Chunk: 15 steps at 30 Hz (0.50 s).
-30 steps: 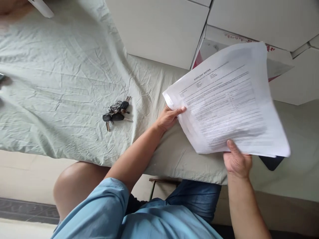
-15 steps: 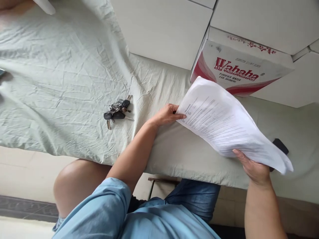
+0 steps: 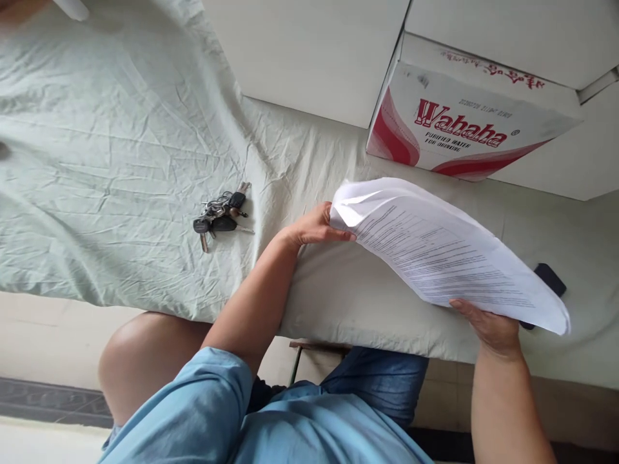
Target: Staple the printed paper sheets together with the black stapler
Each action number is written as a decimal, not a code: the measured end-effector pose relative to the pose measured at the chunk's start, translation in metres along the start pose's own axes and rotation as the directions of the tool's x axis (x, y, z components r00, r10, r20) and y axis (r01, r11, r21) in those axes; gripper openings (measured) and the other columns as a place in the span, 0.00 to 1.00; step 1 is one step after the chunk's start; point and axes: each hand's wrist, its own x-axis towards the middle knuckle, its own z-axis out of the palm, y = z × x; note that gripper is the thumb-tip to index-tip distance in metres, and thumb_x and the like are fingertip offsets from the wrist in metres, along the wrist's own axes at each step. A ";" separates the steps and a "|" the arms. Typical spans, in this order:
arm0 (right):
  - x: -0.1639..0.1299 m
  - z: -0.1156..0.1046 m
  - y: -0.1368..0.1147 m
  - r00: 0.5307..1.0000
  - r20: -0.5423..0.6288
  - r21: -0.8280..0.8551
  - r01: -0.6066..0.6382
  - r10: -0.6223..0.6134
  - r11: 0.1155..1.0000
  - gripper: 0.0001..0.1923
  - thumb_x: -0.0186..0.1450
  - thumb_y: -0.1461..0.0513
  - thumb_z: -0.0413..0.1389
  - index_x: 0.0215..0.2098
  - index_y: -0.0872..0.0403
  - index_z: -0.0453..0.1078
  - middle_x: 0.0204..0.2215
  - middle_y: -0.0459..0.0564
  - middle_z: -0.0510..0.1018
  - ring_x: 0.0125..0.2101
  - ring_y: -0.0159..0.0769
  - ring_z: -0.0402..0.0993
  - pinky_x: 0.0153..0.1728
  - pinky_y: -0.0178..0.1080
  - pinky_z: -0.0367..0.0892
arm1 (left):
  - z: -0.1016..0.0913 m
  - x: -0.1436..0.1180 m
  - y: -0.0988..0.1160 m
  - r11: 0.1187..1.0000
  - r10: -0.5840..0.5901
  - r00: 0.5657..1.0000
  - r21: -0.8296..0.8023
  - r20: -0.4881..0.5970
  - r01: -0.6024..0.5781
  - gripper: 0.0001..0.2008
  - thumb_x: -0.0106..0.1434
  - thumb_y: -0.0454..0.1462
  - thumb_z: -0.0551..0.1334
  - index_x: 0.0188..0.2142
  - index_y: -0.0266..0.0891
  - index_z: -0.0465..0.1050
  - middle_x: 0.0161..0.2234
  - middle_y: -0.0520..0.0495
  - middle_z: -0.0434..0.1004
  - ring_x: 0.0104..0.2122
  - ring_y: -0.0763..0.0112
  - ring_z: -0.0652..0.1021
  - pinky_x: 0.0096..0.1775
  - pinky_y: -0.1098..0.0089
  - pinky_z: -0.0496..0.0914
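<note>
Between my hands is a stack of printed paper sheets (image 3: pixel 435 251), tilted and bowed above the cloth. My left hand (image 3: pixel 319 225) pinches its left edge, thumb on the printed side and the other fingers behind. The top left corner curls over there, and several sheets fan slightly apart. My right hand (image 3: pixel 491 325) grips the lower right edge, its thumb in front and its fingers hidden beneath the paper. A dark object (image 3: pixel 550 279) lies on the cloth behind the right end of the stack, partly covered by it.
A pale green cloth (image 3: pixel 145 161) covers the table. A bunch of keys (image 3: pixel 222 216) lies left of my left hand. Behind the papers a Wahaha water carton (image 3: pixel 464 129) stands among white boxes (image 3: pixel 309 58). Part of another person (image 3: pixel 24 13) shows at the top left.
The papers' top left corner has curled over and the bend in the stack has shifted, so different print shows. Both hands keep their hold at nearly the same places. The view has moved slightly.
</note>
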 end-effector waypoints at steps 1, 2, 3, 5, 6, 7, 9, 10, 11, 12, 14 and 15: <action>0.001 0.006 -0.002 1.000 0.024 -0.006 0.001 -0.001 1.000 0.30 0.63 0.56 0.81 0.63 0.41 0.87 0.61 0.51 0.92 0.71 0.58 0.84 0.71 0.60 0.84 | 0.000 0.000 -0.001 1.000 -0.007 1.000 0.011 -0.008 0.007 0.23 0.58 0.50 0.80 0.44 0.35 0.86 0.43 0.40 0.90 0.44 0.56 0.86 0.53 0.58 0.83; 0.003 0.012 -0.005 0.999 0.039 -0.019 0.002 -0.001 1.000 0.27 0.65 0.56 0.80 0.62 0.42 0.87 0.59 0.50 0.92 0.70 0.57 0.85 0.71 0.60 0.83 | -0.001 0.000 -0.002 1.000 -0.010 1.000 0.022 -0.013 0.010 0.21 0.58 0.49 0.79 0.43 0.35 0.85 0.42 0.40 0.90 0.44 0.56 0.86 0.52 0.59 0.83; 0.004 0.017 -0.007 0.999 0.041 -0.038 0.006 -0.005 0.999 0.24 0.67 0.56 0.79 0.61 0.43 0.88 0.59 0.50 0.93 0.70 0.56 0.85 0.73 0.61 0.82 | -0.001 -0.001 -0.003 0.999 -0.012 1.000 0.032 -0.011 0.012 0.20 0.58 0.48 0.78 0.42 0.36 0.85 0.41 0.41 0.90 0.43 0.57 0.86 0.51 0.59 0.83; 0.007 0.022 -0.009 0.999 0.013 -0.073 0.032 -0.031 0.997 0.22 0.68 0.57 0.77 0.60 0.43 0.88 0.57 0.50 0.93 0.70 0.56 0.84 0.75 0.62 0.79 | 0.000 -0.001 -0.004 0.999 -0.014 1.000 0.032 -0.001 0.014 0.18 0.58 0.47 0.77 0.41 0.36 0.84 0.40 0.41 0.90 0.42 0.57 0.85 0.49 0.59 0.83; 0.007 0.022 -0.009 0.999 0.006 -0.080 0.045 -0.045 0.996 0.21 0.68 0.57 0.77 0.59 0.43 0.88 0.56 0.50 0.94 0.69 0.56 0.85 0.75 0.62 0.79 | 0.000 -0.001 -0.004 1.000 -0.010 1.000 0.011 0.005 0.010 0.19 0.58 0.47 0.77 0.41 0.36 0.85 0.41 0.41 0.90 0.42 0.57 0.86 0.49 0.59 0.83; 0.007 0.022 -0.009 0.999 0.003 -0.075 0.053 -0.053 0.996 0.20 0.68 0.57 0.77 0.58 0.42 0.89 0.54 0.50 0.94 0.68 0.57 0.86 0.74 0.62 0.80 | 0.000 -0.001 -0.004 1.000 -0.001 1.000 -0.024 0.004 0.001 0.20 0.57 0.48 0.77 0.42 0.36 0.85 0.41 0.40 0.90 0.42 0.57 0.86 0.50 0.59 0.84; 0.005 0.019 -0.006 0.999 0.015 -0.040 0.046 -0.046 0.998 0.18 0.68 0.55 0.77 0.56 0.41 0.89 0.51 0.50 0.94 0.62 0.57 0.89 0.71 0.63 0.82 | 0.000 -0.001 -0.004 0.997 0.014 1.000 -0.080 -0.016 -0.016 0.23 0.56 0.48 0.79 0.45 0.36 0.85 0.44 0.39 0.91 0.44 0.57 0.87 0.52 0.58 0.84; 0.004 0.018 -0.005 0.999 0.028 -0.024 0.031 -0.031 0.999 0.18 0.68 0.55 0.78 0.56 0.41 0.89 0.50 0.50 0.95 0.60 0.57 0.90 0.70 0.64 0.83 | -0.001 0.000 -0.004 0.997 0.015 0.999 -0.077 -0.034 -0.017 0.23 0.56 0.49 0.79 0.45 0.36 0.85 0.45 0.39 0.92 0.45 0.57 0.87 0.54 0.58 0.84; 0.003 0.017 -0.003 0.999 0.040 -0.017 0.014 -0.013 1.000 0.19 0.68 0.54 0.78 0.56 0.41 0.89 0.50 0.50 0.95 0.59 0.57 0.91 0.69 0.64 0.84 | -0.001 0.000 -0.004 0.999 0.010 0.999 -0.051 -0.052 -0.012 0.24 0.56 0.49 0.80 0.46 0.37 0.85 0.46 0.39 0.92 0.45 0.58 0.87 0.55 0.58 0.84; 0.002 0.018 -0.001 0.999 0.049 -0.022 -0.002 0.003 1.000 0.20 0.68 0.54 0.78 0.57 0.41 0.89 0.52 0.50 0.94 0.59 0.56 0.91 0.69 0.63 0.84 | -0.001 0.000 -0.003 1.000 0.001 0.998 -0.015 -0.063 -0.002 0.25 0.55 0.50 0.80 0.46 0.37 0.85 0.46 0.40 0.92 0.46 0.58 0.87 0.55 0.59 0.84; 0.001 0.021 0.001 0.998 0.054 -0.052 -0.012 0.015 0.999 0.22 0.68 0.54 0.78 0.59 0.41 0.88 0.56 0.50 0.94 0.63 0.56 0.89 0.71 0.63 0.82 | 0.001 0.001 -0.003 0.999 -0.021 0.999 0.030 -0.036 0.022 0.26 0.56 0.52 0.80 0.46 0.37 0.86 0.46 0.40 0.92 0.46 0.57 0.87 0.54 0.59 0.84; 0.001 0.024 0.002 0.999 0.042 -0.064 -0.009 0.011 0.998 0.23 0.68 0.54 0.78 0.60 0.42 0.88 0.58 0.51 0.93 0.65 0.56 0.88 0.73 0.63 0.80 | 0.002 0.001 -0.003 0.999 -0.027 1.000 0.035 -0.009 0.028 0.27 0.56 0.53 0.80 0.47 0.36 0.87 0.46 0.39 0.92 0.46 0.56 0.87 0.54 0.58 0.84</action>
